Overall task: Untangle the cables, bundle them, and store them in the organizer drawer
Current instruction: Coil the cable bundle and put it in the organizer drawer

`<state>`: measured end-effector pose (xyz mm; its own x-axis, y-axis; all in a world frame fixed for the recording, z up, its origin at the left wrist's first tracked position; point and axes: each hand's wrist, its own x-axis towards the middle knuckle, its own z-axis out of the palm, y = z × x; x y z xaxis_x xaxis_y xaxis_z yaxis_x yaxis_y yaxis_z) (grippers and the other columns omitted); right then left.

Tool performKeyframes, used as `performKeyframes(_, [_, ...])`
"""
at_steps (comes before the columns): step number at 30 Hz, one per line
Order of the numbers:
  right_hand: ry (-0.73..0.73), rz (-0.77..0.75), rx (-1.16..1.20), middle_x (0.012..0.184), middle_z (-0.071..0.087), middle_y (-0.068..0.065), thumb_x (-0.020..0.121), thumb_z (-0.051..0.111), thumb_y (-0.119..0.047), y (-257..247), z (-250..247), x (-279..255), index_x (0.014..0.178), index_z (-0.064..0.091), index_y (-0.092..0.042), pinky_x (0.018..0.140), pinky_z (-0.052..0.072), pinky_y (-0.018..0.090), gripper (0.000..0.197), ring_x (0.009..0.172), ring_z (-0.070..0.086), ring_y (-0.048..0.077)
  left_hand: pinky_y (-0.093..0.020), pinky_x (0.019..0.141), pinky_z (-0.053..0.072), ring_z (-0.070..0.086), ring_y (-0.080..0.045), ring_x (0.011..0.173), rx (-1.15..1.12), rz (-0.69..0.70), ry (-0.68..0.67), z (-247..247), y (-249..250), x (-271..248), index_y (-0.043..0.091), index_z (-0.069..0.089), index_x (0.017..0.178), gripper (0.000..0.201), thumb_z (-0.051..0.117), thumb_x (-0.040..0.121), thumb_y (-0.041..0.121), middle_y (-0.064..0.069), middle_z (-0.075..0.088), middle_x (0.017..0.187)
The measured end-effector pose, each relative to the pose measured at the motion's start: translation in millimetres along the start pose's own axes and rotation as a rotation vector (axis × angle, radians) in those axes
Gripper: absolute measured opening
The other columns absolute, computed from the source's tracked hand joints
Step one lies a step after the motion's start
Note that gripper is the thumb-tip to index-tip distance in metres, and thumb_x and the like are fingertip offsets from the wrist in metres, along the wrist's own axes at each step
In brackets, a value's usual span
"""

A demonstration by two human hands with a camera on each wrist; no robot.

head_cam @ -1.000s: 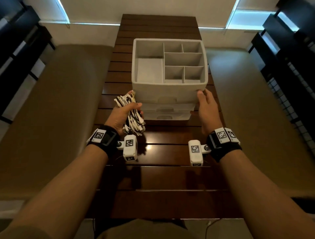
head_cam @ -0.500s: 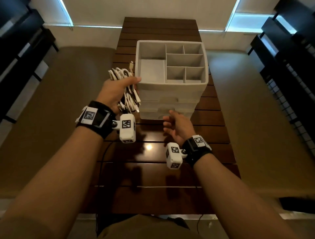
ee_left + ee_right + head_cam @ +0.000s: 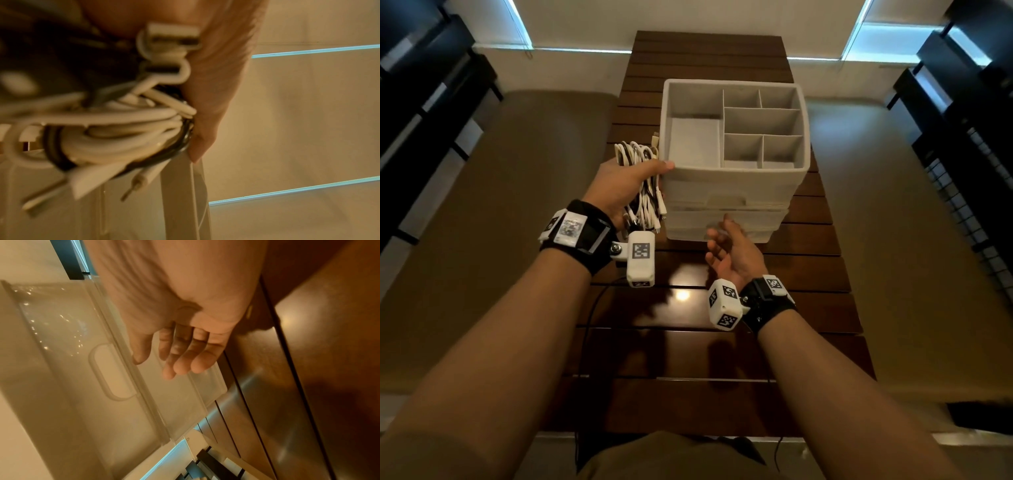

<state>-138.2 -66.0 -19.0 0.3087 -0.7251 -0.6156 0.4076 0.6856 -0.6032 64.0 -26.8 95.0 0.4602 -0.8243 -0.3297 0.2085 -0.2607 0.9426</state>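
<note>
A white organizer (image 3: 736, 178) with open top compartments and translucent drawers stands on the wooden table. My left hand (image 3: 626, 185) grips a bundle of white and black cables (image 3: 645, 192) beside the organizer's left front corner, thumb touching its rim. In the left wrist view the cable bundle (image 3: 123, 129) fills my palm, plugs sticking out. My right hand (image 3: 726, 250) is palm up with relaxed fingers at the front of the lowest drawer (image 3: 753, 229). The right wrist view shows its fingers (image 3: 185, 356) just off the lower drawer's (image 3: 160, 394) front, below the upper drawer's handle recess (image 3: 111, 371); they hold nothing.
The organizer sits mid-table on dark slatted wood (image 3: 688, 342). Tan benches (image 3: 500, 240) run along both sides of the table. Dark shelving stands at the far left and right. A thin black cable (image 3: 585, 325) trails over the table's near part.
My right hand left the organizer's right side and came to the drawer fronts, turning palm up. My left hand rose with the cable bundle to the organizer's top left corner.
</note>
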Motion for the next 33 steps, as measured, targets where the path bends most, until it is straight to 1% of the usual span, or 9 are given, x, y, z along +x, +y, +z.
performKeyframes(6, [-0.016, -0.02, 0.0, 0.088, 0.073, 0.0, 0.095, 0.071, -0.041, 20.6, -16.0, -18.7, 0.107, 0.065, -0.022, 0.07, 0.05, 0.031, 0.023, 0.069, 0.061, 0.012, -0.055, 0.093, 0.061, 0.075, -0.038, 0.106, -0.001, -0.013, 0.003, 0.8, -2.1, -2.8, 0.008, 0.074, 0.12, 0.049, 0.091, 0.078, 0.026, -0.018, 0.078, 0.114])
performKeyframes(12, [-0.045, 0.026, 0.069, 0.089, 0.072, 0.002, 0.093, 0.074, -0.033, 50.0, -38.0, -38.3, 0.106, 0.068, -0.019, 0.066, 0.046, 0.03, 0.02, 0.068, 0.057, 0.012, -0.057, 0.093, 0.06, 0.075, -0.036, 0.096, 0.013, -0.001, 0.003, 0.1, -2.9, -1.9, 0.005, 0.073, 0.122, 0.055, 0.093, 0.075, 0.027, -0.019, 0.076, 0.115])
performKeyframes(15, [-0.092, 0.056, 0.052, 0.089, 0.071, 0.002, 0.083, 0.079, -0.032, 59.0, -47.0, -46.4, 0.108, 0.07, -0.017, 0.067, 0.046, 0.03, 0.031, 0.07, 0.058, 0.013, -0.059, 0.092, 0.06, 0.073, -0.043, 0.107, 0.023, 0.01, 0.013, 1.2, -3.4, -1.4, 0.005, 0.073, 0.122, 0.058, 0.093, 0.073, 0.029, -0.025, 0.074, 0.119])
performKeyframes(18, [-0.102, 0.067, 0.032, 0.089, 0.071, 0.003, 0.086, 0.079, -0.03, 61.5, -54.0, -49.5, 0.109, 0.073, -0.015, 0.066, 0.047, 0.029, 0.029, 0.07, 0.059, 0.013, -0.056, 0.092, 0.062, 0.075, -0.039, 0.105, 0.063, 0.012, 0.001, 0.3, -1.6, -1.9, 0.008, 0.074, 0.12, 0.051, 0.091, 0.077, 0.028, -0.021, 0.077, 0.114])
performKeyframes(21, [-0.081, 0.08, -0.093, 0.089, 0.071, 0.006, 0.093, 0.074, -0.027, 52.4, -58.1, -54.5, 0.107, 0.076, -0.012, 0.065, 0.047, 0.029, 0.02, 0.068, 0.059, 0.013, -0.05, 0.09, 0.063, 0.076, -0.034, 0.103, 0.112, 0.051, 0.031, -1.5, -0.6, -2.9, 0.008, 0.074, 0.119, 0.047, 0.091, 0.079, 0.026, -0.016, 0.078, 0.11])
performKeyframes(24, [0.026, 0.045, -0.434, 0.078, 0.067, 0.008, 0.098, 0.067, -0.017, 27.6, -61.3, -68.0, 0.11, 0.072, -0.001, 0.048, 0.043, 0.023, 0.021, 0.055, 0.053, 0.012, -0.045, 0.093, 0.062, 0.077, -0.022, 0.101, 0.202, 0.184, 0.063, -3.2, 0.8, -13.4, 0.007, 0.074, 0.116, 0.043, 0.091, 0.08, 0.023, -0.009, 0.08, 0.107])
performKeyframes(28, [0.066, -0.142, -0.827, 0.071, 0.069, 0.009, 0.102, 0.06, -0.017, -21.7, -60.4, -93.7, 0.096, 0.074, -0.003, 0.046, 0.046, 0.024, 0.021, 0.052, 0.056, 0.014, -0.029, 0.092, 0.06, 0.075, -0.013, 0.094, 0.373, 0.457, -0.039, 6.9, 11.4, -43.3, 0.004, 0.07, 0.104, 0.034, 0.09, 0.081, 0.018, -0.004, 0.076, 0.095])
performKeyframes(31, [0.211, -0.548, -1.052, 0.067, 0.072, 0.001, 0.098, 0.063, -0.029, -53.9, -51.5, -102.3, 0.078, 0.074, -0.016, 0.061, 0.054, 0.034, 0.026, 0.06, 0.065, 0.015, -0.016, 0.079, 0.053, 0.067, 0.0, 0.087, 0.702, 0.607, -0.299, 38.4, 21.9, -59.7, 0.021, 0.065, 0.107, 0.04, 0.092, 0.079, 0.027, 0.01, 0.07, 0.095])
performKeyframes(33, [0.375, -0.784, -1.148, 0.068, 0.068, -0.003, 0.095, 0.064, -0.031, -66.6, -45.4, -96.3, 0.078, 0.07, -0.02, 0.065, 0.051, 0.033, 0.022, 0.066, 0.063, 0.014, -0.019, 0.074, 0.05, 0.064, 0.001, 0.085, 0.939, 0.664, -0.44, 65.9, 20.6, -58.8, 0.026, 0.062, 0.112, 0.043, 0.089, 0.08, 0.033, 0.014, 0.068, 0.097])
